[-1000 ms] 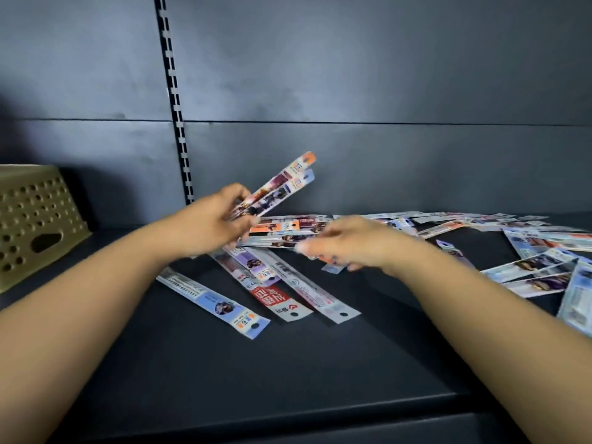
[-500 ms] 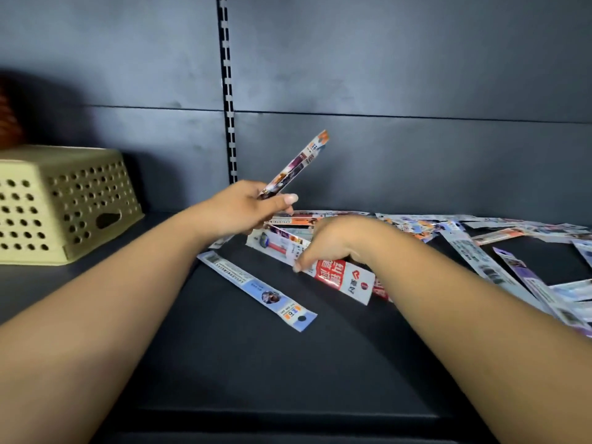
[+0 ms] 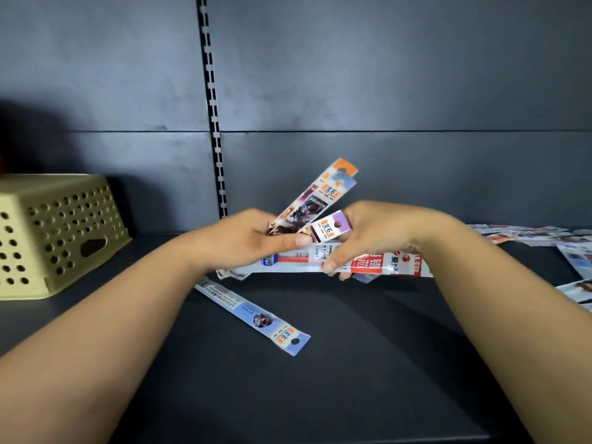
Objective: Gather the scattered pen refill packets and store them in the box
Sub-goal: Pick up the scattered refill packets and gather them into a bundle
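Note:
My left hand (image 3: 246,243) grips a small fan of pen refill packets (image 3: 323,195) that point up and to the right. My right hand (image 3: 378,235) holds a few more packets level above the shelf, among them a long white and red one (image 3: 368,262) and one with a purple tab (image 3: 330,227). The two hands meet, and my left thumb touches the right hand's packets. One blue packet (image 3: 256,318) lies flat on the shelf below my hands. More packets (image 3: 528,235) lie scattered at the right. The beige perforated box (image 3: 54,232) stands at the left.
All of this sits on a dark shelf (image 3: 320,379) with a dark back panel and a slotted upright rail (image 3: 213,123) behind my hands. The shelf's front edge runs along the bottom of the view.
My right hand has lifted packets off the shelf and brought them up to my left hand. The left hand's bundle has stayed raised. The view shifted slightly.

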Available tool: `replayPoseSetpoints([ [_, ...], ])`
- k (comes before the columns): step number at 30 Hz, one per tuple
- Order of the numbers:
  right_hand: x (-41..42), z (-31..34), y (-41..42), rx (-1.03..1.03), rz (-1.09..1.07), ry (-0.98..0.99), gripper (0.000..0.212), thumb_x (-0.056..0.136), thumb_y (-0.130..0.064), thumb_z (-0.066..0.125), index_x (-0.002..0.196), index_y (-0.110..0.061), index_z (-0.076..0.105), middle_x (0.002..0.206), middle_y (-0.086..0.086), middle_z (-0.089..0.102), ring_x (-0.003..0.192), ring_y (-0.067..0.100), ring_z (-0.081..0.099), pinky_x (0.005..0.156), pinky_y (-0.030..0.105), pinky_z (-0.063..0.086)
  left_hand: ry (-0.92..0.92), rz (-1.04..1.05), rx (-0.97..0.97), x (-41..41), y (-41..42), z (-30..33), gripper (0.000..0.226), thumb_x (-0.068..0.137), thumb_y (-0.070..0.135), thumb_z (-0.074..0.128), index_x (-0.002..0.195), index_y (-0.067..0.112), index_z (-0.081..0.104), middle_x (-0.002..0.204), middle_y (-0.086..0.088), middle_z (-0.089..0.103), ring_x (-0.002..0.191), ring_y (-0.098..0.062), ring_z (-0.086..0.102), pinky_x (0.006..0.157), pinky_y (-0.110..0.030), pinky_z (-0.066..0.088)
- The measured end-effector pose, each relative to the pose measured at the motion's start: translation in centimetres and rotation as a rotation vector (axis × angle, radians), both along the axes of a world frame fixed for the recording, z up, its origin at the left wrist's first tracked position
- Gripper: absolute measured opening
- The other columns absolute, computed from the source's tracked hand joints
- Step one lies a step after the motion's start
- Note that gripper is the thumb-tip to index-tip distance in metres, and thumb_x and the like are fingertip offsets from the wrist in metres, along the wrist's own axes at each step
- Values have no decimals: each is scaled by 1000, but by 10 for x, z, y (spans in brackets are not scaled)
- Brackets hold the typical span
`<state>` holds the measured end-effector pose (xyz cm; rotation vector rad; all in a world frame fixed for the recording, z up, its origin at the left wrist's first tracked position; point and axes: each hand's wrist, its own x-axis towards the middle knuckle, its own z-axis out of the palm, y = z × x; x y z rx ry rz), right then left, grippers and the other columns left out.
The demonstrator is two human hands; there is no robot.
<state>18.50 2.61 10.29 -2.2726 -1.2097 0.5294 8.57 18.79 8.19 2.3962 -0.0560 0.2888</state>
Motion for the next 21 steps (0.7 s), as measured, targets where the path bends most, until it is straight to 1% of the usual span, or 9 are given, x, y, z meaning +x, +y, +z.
replayPoseSetpoints([
  [3, -2, 2, -2, 21, 28, 14, 24, 68, -18, 77, 90, -11, 68, 78, 10, 72, 68, 25, 66, 71, 46, 55, 78, -79, -52, -5, 1, 6, 14, 66, 38, 63, 72, 26, 67, 63, 6, 70, 55, -3, 63, 59, -12, 49],
  [6, -7, 7, -4, -11, 37, 75, 18, 70, -20, 75, 86, -15, 70, 83, 13, 73, 64, 19, 66, 77, 47, 54, 105, -94, -105, -7, 4, 8, 1, 76, 20, 66, 74, 20, 66, 57, 7, 70, 50, -9, 64, 53, -16, 50],
  [8, -5, 13, -10, -69, 4, -6, 22, 73, -25, 72, 91, -13, 71, 88, 13, 74, 64, 15, 65, 73, 33, 57, 101, -83, -117, -8, 8, 9, 6, 79, 16, 64, 73, 18, 65, 55, 7, 69, 48, -7, 63, 51, -15, 48],
  [10, 1, 20, -23, -78, -82, -136, 24, 72, -32, 71, 90, -16, 71, 77, 1, 74, 60, 6, 64, 57, 17, 51, 83, -71, -136, -9, 14, 11, 7, 80, 16, 64, 74, 18, 65, 55, 7, 69, 48, -5, 63, 51, -14, 48],
  [11, 4, 22, -32, -36, -137, -160, 27, 70, -36, 72, 88, -16, 71, 73, -3, 72, 59, 4, 63, 55, 16, 48, 57, -57, -147, -10, 16, 12, 6, 80, 16, 64, 74, 18, 65, 55, 8, 69, 49, -4, 63, 53, -13, 48],
  [13, 15, 25, -47, 149, -272, -81, 38, 67, -42, 70, 88, -11, 68, 76, 2, 70, 64, 12, 63, 59, 22, 49, -49, -9, -174, -8, 20, 13, 6, 80, 19, 65, 75, 20, 67, 57, 13, 70, 54, -1, 64, 55, -11, 48],
  [16, 25, 25, -51, 604, -476, 56, 42, 77, -45, 61, 98, -8, 62, 81, 7, 69, 66, 16, 61, 64, 27, 51, -261, 60, -351, -1, 19, 11, 6, 80, 21, 65, 76, 22, 68, 66, 10, 73, 60, -4, 67, 60, -16, 54],
  [18, 21, 24, -40, 808, -428, 220, 39, 79, -47, 58, 99, -13, 61, 81, 4, 70, 69, 15, 63, 67, 28, 53, -307, 77, -533, 0, 12, 9, 6, 79, 24, 64, 80, 20, 68, 74, 1, 75, 62, -11, 69, 60, -22, 56],
  [21, 3, 14, -10, 884, -209, 316, 12, 84, -29, 57, 84, -18, 62, 75, -6, 72, 73, 10, 67, 70, 27, 56, -205, 11, -551, 3, 1, 0, 22, 68, 37, 65, 85, 22, 69, 80, 2, 76, 70, -14, 71, 69, -27, 55],
])
